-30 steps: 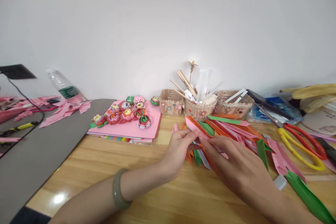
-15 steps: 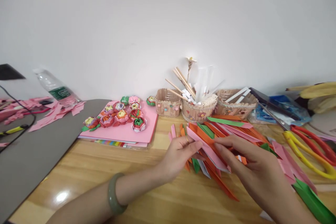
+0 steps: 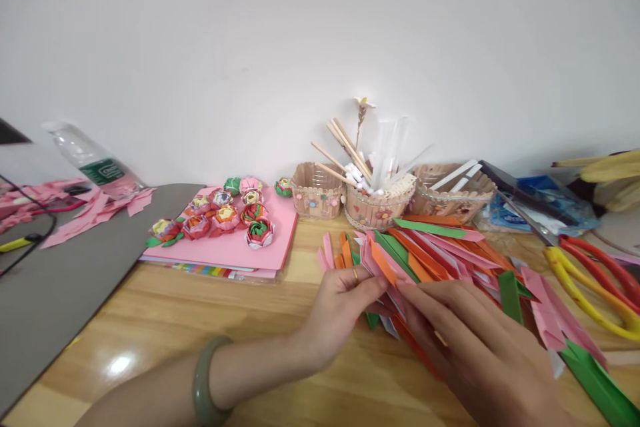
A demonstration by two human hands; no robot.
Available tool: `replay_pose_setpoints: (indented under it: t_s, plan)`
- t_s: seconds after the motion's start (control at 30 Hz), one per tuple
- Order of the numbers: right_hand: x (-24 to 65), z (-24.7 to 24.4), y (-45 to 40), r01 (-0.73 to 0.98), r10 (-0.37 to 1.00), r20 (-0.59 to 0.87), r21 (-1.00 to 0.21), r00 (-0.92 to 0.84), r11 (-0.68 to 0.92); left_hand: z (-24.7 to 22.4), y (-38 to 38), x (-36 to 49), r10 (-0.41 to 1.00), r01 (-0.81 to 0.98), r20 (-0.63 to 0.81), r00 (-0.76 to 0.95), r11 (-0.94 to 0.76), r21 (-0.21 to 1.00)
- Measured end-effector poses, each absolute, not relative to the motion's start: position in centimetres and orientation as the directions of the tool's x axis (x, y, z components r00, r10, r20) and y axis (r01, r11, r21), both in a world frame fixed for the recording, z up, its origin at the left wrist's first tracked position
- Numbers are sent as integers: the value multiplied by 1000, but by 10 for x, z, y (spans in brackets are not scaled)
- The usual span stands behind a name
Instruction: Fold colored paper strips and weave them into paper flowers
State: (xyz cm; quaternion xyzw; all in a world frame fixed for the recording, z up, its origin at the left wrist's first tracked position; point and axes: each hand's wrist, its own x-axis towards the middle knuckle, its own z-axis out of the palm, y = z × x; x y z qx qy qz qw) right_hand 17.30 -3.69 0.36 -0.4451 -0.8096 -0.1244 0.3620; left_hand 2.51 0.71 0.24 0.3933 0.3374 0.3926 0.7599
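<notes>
Half a second ago the right hand (image 3: 480,340) stood off a little, baring a long stretch of pink and orange; now its fingers have closed in on the folded strips (image 3: 384,265), which the left hand (image 3: 330,320) pinches beside them, at the near side of the heap (image 3: 435,250) (too tangled to count). Three baskets (image 3: 317,203), one bottle (image 3: 103,170), one pair of scissors (image 3: 556,267), eleven paper flowers (image 3: 225,218).

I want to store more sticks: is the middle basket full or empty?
It looks full: wooden sticks and a flower rise above the rim of the middle basket, with white pieces bunched beside them.
</notes>
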Motion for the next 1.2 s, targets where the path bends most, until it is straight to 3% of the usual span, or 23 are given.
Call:
replay_pose_setpoints:
  t_s: [0.2, 0.33, 0.67, 0.83, 1.1, 1.2]
  plan:
    - [166, 4, -39, 833, 628, 670, -26, -396, 552, 3, 6, 25, 890, -360, -232, 393, 382, 851]
    - [168, 1, -36, 826, 650, 649, -59, -395, 560, 2, 9, 23, 883, -376, -201, 423, 373, 848]
    - [173, 12, -36, 632, 756, 625, -510, -193, 583, 1, 15, 20, 863, -322, -170, 476, 351, 880]
    - [167, 17, -31, 561, 863, 499, -695, -74, 450, 0, 16, 19, 858, -300, -145, 492, 324, 897]
    - [166, 18, -32, 442, 948, 305, -841, -90, 313, 3, 16, 19, 845, -297, -155, 512, 344, 891]
    - [167, 17, -33, 428, 950, 298, -850, -90, 307, 5, 16, 19, 825, -257, -166, 540, 350, 901]
